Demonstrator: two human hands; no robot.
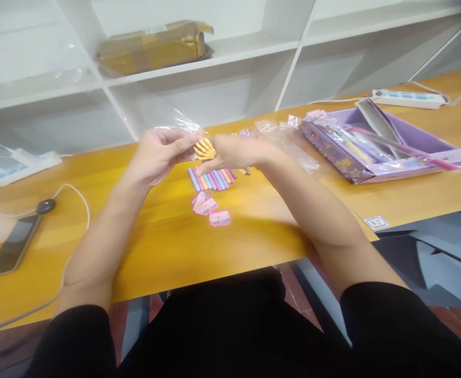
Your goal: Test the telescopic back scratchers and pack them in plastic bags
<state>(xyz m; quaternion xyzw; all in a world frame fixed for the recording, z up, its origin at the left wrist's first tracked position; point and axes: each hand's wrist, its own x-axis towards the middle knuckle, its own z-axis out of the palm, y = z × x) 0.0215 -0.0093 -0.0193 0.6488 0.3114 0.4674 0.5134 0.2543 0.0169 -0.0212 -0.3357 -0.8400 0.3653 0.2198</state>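
My left hand (159, 155) is closed in a pinch, thumb against fingers, on a crinkled clear plastic bag (185, 125). Between both hands is a yellow piece shaped like a skeleton hand (204, 149), its thin fingers pointing left. My right hand (230, 152) is closed about its base, with the thumb lowered; the other fingers are mostly hidden. Just under the hands lies a row of pastel sticks, perhaps pens (212, 180), in blue, pink, yellow and purple. Nearer me are small pink cards (220, 218). A purple skeleton-hand piece (246, 133) shows behind my right wrist.
A purple open box (356, 173) with packaged stationery stands at the right, beside loose clear wrappers (281, 136). Power strips (409, 98) lie at both sides. At left are a phone (13, 247) and a cable. A taped parcel (155, 48) rests on the shelf behind.
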